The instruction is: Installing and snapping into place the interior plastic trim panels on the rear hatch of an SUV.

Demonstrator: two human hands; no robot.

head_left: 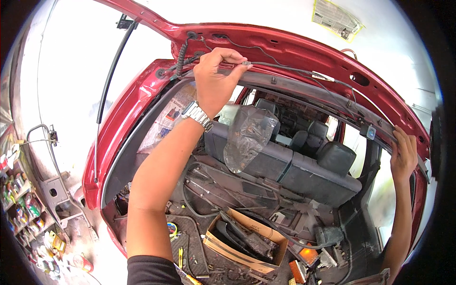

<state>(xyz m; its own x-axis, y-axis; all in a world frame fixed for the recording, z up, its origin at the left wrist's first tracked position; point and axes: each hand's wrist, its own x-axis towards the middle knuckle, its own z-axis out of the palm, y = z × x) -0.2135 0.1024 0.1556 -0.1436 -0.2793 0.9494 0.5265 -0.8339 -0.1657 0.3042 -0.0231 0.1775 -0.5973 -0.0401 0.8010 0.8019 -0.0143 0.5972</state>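
My left hand (216, 78), with a metal watch (197, 115) on its wrist, is raised in front of the open red tailgate (294, 50). Its thumb and forefinger pinch a small grey connector (246, 63) at the end of a thin cable (285, 67). The cable runs rightward along the tailgate's inner side, dark at first and whitish further on. It reaches the fingertips of my right hand (403, 154), whose bent fingers close on it beside the tailgate's right lower edge. A coiled black sleeve (181, 59) hangs near the hinge, left of my left hand.
Inside the car are dark seats (323, 173) and a hanging clear plastic sheet (249, 137). A cardboard box (213, 242) of black parts and an orange lamp (308, 256) lie on the cargo floor. A gas strut (114, 71) rises at left, near shelves (23, 204) of cans.
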